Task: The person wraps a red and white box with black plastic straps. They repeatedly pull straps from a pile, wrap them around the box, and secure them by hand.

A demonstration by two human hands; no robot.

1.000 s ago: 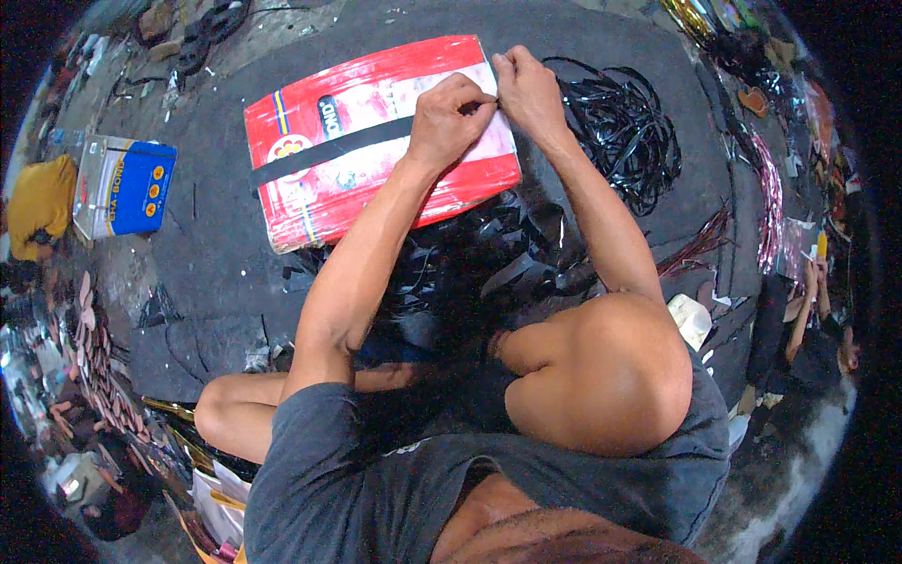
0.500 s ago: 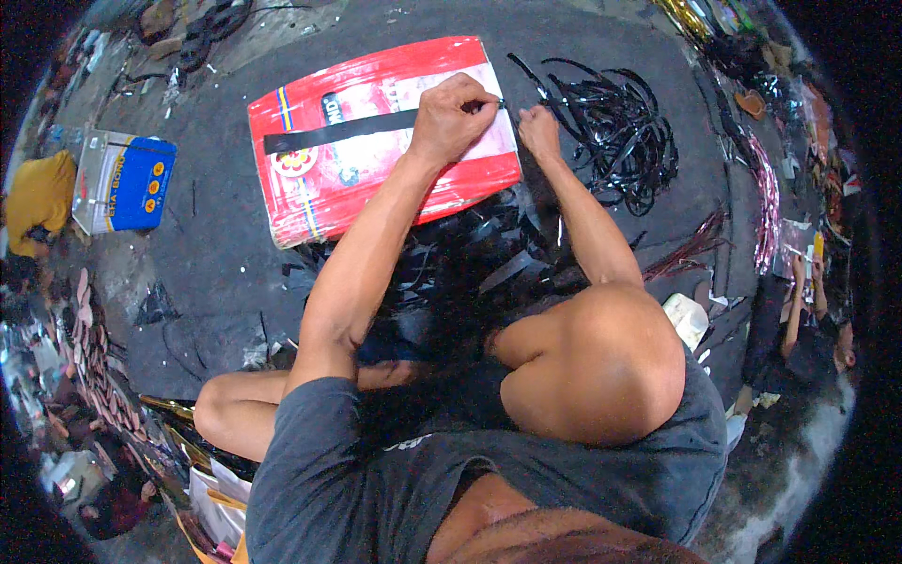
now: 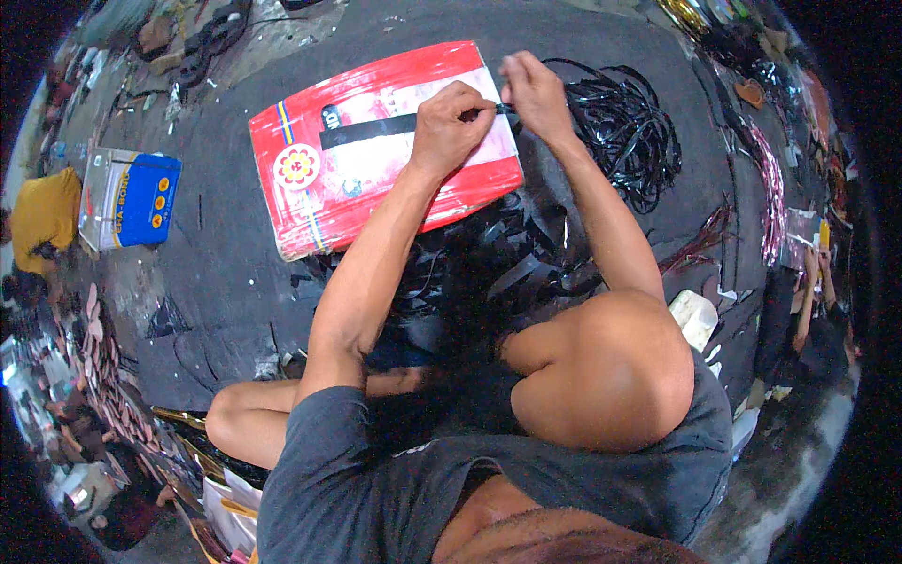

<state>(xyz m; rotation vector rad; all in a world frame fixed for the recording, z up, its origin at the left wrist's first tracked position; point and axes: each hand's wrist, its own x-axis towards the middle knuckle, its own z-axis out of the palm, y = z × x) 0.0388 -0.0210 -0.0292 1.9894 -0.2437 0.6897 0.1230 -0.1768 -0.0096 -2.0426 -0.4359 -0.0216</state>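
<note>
A black strip [image 3: 368, 132] lies across a flat red-and-white wrapped board [image 3: 395, 193]. At the board's right edge, my left hand [image 3: 451, 124] is closed in a pinch on the strip, its wrist resting over the board. Just beyond that edge is my right hand [image 3: 536, 96], raised and a little blurred, with its fingers curled. What lies in those fingers, if anything, cannot be made out. Beside my right hand spreads a heap of glossy black strips [image 3: 628, 141]. More black scraps [image 3: 526, 254] lie between the board and my legs.
To the left stand a blue-and-white box [image 3: 146, 199] and a mustard-yellow bundle [image 3: 45, 221]. Pink metallic strands [image 3: 770, 188] and dark red strands [image 3: 700, 240] lie to the right, with a white container [image 3: 693, 320] near my knee. Another person's arms [image 3: 810, 291] show at the far right.
The black strip has slid to the right along the board, so less of it shows left of my left hand. My right hand has risen away from me; my left hand stays at the board's edge.
</note>
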